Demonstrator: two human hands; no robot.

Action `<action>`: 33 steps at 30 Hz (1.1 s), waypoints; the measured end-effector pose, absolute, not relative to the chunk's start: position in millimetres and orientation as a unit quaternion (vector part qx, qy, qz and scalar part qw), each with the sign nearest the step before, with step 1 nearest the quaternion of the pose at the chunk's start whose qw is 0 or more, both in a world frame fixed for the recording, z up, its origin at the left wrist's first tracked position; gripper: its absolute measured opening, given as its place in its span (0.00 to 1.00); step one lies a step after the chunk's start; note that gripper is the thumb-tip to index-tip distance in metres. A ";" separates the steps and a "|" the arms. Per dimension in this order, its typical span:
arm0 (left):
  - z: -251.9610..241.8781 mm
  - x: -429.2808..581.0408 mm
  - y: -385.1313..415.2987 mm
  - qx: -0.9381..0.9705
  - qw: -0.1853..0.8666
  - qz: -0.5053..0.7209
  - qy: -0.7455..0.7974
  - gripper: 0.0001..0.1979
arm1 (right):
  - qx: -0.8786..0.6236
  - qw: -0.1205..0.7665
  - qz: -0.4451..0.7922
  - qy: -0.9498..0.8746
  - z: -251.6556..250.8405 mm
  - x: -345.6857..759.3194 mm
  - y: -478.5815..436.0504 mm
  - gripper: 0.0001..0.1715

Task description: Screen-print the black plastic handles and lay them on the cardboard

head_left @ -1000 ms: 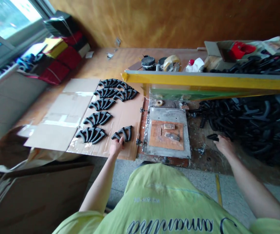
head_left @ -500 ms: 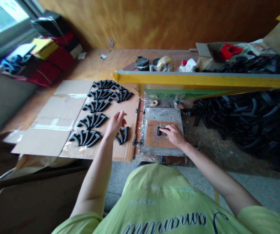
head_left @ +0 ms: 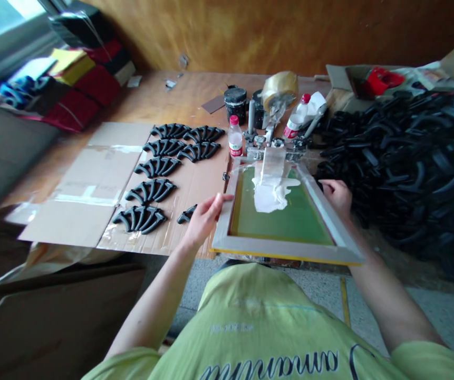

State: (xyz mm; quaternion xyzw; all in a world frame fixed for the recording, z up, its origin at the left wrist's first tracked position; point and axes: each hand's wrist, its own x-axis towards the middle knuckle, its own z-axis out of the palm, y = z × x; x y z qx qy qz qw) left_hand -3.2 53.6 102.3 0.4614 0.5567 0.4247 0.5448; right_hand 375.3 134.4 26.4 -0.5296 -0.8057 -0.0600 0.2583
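Note:
A screen-printing frame (head_left: 282, 248) with green mesh lies lowered over the printing bed, and a patch of white ink (head_left: 270, 192) sits on the mesh. My left hand (head_left: 206, 219) grips the frame's near left rail. My right hand (head_left: 337, 196) holds its right rail. Just beside my left hand lies a black curved plastic part (head_left: 187, 214) on the cardboard sheet (head_left: 92, 184), partly hidden. Rows of similar parts (head_left: 150, 191) lie fanned out there. The mesh and its ink hide the bed below.
A large heap of black parts (head_left: 401, 158) lies to the right of the frame. Behind the hinges stand a white-capped bottle (head_left: 234, 137), a black ink tin (head_left: 235, 103) and a tape roll (head_left: 280, 89). Red and yellow goods lie on the far left.
The frame has swung down from its raised position over the bed, hiding the black part my right hand placed there. Both hands have moved onto its rails.

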 end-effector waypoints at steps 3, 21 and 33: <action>48.3 -0.5 31.8 0.403 0.591 0.396 0.575 0.38 | -0.573 0.311 -0.001 -0.758 52.6 355.8 153.4 0.24; -11.0 5.0 30.2 0.407 0.574 0.342 0.622 0.39 | -0.308 0.017 0.128 -0.943 58.3 278.7 96.1 0.12; -7.9 8.0 28.9 0.385 0.567 0.353 0.637 0.38 | -0.339 0.107 0.109 -0.928 36.0 276.1 79.6 0.12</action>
